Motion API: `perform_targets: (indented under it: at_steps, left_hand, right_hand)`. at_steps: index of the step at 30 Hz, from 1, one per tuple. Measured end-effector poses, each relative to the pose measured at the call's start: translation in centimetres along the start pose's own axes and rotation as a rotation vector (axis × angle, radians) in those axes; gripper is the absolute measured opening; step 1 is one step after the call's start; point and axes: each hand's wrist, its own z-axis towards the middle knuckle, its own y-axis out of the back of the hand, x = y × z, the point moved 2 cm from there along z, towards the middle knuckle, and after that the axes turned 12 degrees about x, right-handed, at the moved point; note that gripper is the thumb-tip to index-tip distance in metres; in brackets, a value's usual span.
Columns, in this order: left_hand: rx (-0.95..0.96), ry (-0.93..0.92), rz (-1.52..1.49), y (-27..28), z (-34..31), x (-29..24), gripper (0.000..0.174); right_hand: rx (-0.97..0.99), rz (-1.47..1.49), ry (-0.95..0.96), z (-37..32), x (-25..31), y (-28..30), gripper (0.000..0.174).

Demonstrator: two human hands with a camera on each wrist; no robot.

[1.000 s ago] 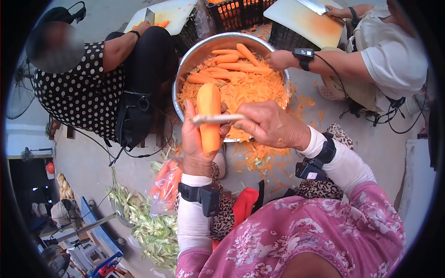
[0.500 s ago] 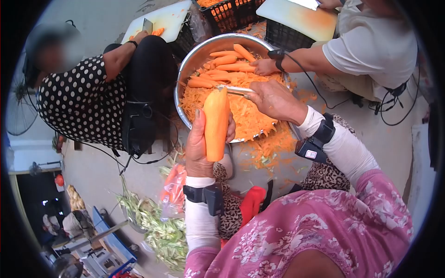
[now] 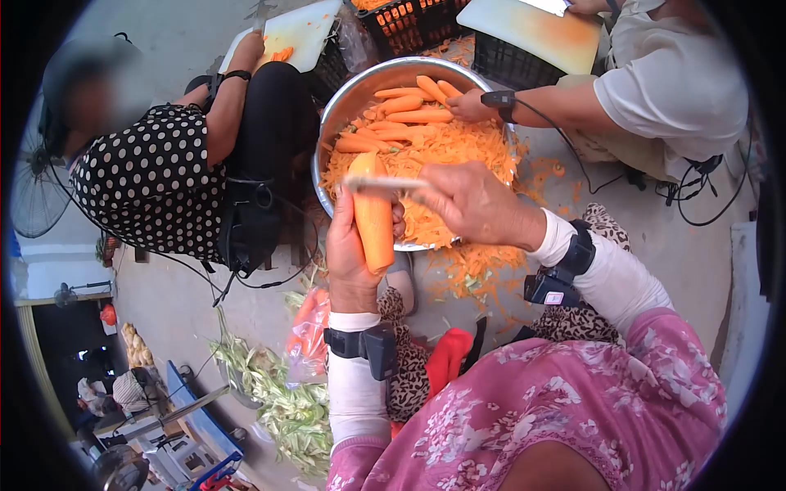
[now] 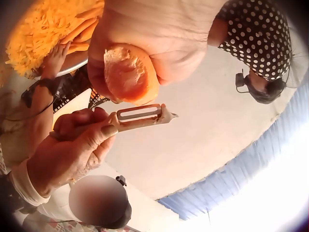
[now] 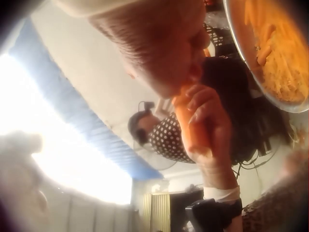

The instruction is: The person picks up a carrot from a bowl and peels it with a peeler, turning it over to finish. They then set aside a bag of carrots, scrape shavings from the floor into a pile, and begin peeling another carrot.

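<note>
In the head view my left hand [image 3: 348, 258] grips a thick peeled carrot [image 3: 374, 233], held upright near the basin's front rim. My right hand [image 3: 483, 204] holds a pale-handled peeler [image 3: 378, 183] crosswise over the carrot's upper part. From the left wrist, the carrot's blunt end [image 4: 128, 75] faces the camera, and the peeler's slotted blade [image 4: 140, 113] shows close beside it. The metal basin [image 3: 318, 155] beyond my hands holds peelings [image 3: 450, 168] and several whole carrots [image 3: 401, 105]. In the right wrist view, my right hand [image 5: 159, 48] hides the peeler.
A person on the right reaches a hand [image 3: 468, 106] to the carrots in the basin. On the left a person in a dotted top [image 3: 164, 172] sits at a cutting board [image 3: 307, 33]. A bag of carrots [image 3: 309, 331] and green husks [image 3: 286, 417] lie on the floor.
The peeler went from the carrot's middle to its top end, then back across its upper part. The right-hand person's hand went deeper into the basin, then drew back slightly among the carrots.
</note>
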Motion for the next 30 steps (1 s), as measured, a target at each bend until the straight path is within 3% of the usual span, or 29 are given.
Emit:
perform_targets:
  at_steps: [2,3,7,9,12,14,16,20,22,26,30]
  left_hand:
    - [0.119,-0.005,0.023,-0.2,0.1,0.1,0.054]
    - [0.12,-0.006,0.035,-0.5,0.0,0.1,0.054]
    - [0.149,-0.013,-0.011,-0.6,0.1,0.0,0.055]
    - [0.04,-0.015,-0.002,-0.8,0.1,0.1,0.056]
    - [0.09,0.032,-0.012,-0.4,0.0,0.0,0.056]
    - [0.09,0.043,0.01,-0.4,0.0,0.2,0.056]
    - [0.13,0.067,-0.124,0.2,0.1,0.6,0.057]
    - [0.192,0.132,-0.013,-0.4,-0.5,0.5,0.062]
    - [0.418,0.117,-0.029,-1.4,-0.8,0.6,0.061]
    - [0.258,0.075,-0.125,-1.7,-0.2,0.7,0.065]
    - [0.186,0.053,-0.158,-1.2,-0.1,0.8,0.062]
  right_hand:
    - [-0.187,-0.063,-0.347,0.4,-1.9,1.2,0.023]
    - [-0.28,0.007,-0.281,0.6,-2.6,1.8,0.025]
    - [-0.282,0.051,-0.267,0.5,-2.2,2.1,0.026]
    - [-0.107,0.042,-0.133,0.1,-0.8,1.0,0.024]
    - [0.031,0.094,0.02,-0.2,0.5,0.2,0.021]
    - [0.067,0.113,0.005,-0.4,0.7,0.2,0.019]
    - [-0.009,-0.068,-0.06,-0.3,-0.2,0.2,0.02]
    - [-0.156,-0.193,-0.111,0.0,-3.3,1.6,0.02]
    - [-0.102,-0.255,-0.311,-0.3,-4.9,1.4,0.023]
    - [-0.233,-0.13,-0.258,-0.1,-3.4,2.0,0.022]
    - [-0.224,0.053,-0.155,-0.6,-0.6,1.8,0.019]
